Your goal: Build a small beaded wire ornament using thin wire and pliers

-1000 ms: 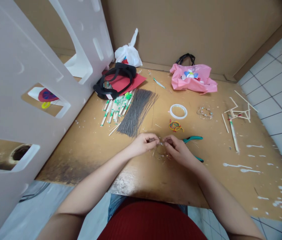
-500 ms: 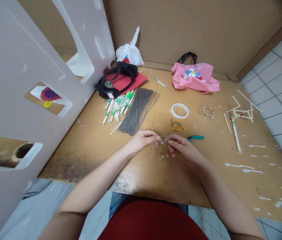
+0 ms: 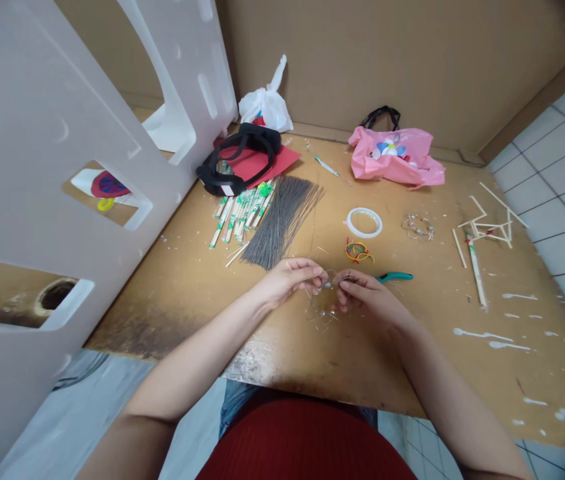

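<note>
Between my hands, just above the table, is a ring of thin wire with small beads [image 3: 323,312], its loose wire ends sticking out. My left hand [image 3: 295,279] pinches the ring's upper left side between thumb and fingertips. On the upper right side, my right hand [image 3: 362,293] pinches the wire, fingers curled. A teal-handled tool [image 3: 395,276] lies just beyond my right hand, its front end hidden. Farther right rests a second beaded wire ring [image 3: 418,227]. A bundle of grey wires [image 3: 282,220] lies beyond my left hand.
Past my hands lie coloured rubber bands [image 3: 358,251] and a white tape roll [image 3: 364,222]. Wrapped chopsticks [image 3: 235,220] and a black headset [image 3: 239,160] are at left. A pink bag [image 3: 396,160] stands at the back; a stick frame [image 3: 492,230] lies right. A white plastic panel [image 3: 127,167] borders the left.
The view has shifted slightly, so the scene sits a little farther right. Both hands keep their pinch on the beaded wire ring, with hardly any movement.
</note>
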Tool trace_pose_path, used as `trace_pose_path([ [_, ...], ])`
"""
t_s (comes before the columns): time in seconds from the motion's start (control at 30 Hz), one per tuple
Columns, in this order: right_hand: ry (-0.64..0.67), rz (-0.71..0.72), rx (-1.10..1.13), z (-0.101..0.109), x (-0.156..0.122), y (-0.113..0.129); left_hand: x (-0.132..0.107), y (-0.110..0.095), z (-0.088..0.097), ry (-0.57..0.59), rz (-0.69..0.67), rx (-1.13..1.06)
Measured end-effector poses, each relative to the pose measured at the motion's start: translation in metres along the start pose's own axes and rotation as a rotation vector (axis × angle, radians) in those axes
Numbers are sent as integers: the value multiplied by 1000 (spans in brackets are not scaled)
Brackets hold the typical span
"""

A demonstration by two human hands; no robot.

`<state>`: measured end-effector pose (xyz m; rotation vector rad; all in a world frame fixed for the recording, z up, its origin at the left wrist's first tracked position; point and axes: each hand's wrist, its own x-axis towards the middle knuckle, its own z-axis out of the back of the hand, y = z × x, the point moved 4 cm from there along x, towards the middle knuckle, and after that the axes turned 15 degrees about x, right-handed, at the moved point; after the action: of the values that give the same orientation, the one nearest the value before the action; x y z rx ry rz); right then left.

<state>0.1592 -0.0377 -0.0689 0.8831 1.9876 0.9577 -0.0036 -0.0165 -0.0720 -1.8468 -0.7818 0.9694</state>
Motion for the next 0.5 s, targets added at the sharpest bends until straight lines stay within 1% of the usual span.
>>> trace_pose_path([
  [0.1,-17,15,-42,-1,0,0,1,0,0,1,5,-64],
  [0.23,-5,20,-98,-3,2,1,3,2,-1,19,25,-149],
  [0.33,-41,42,-154,-3,3,3,4,3,-2,42,28,-242],
  [0.43,-79,80,-254,-2,5,5,5,4,-3,76,9,-350],
  [0.5,-95,108,-342,-2,6,4,6,5,-3,83,-3,-377],
])
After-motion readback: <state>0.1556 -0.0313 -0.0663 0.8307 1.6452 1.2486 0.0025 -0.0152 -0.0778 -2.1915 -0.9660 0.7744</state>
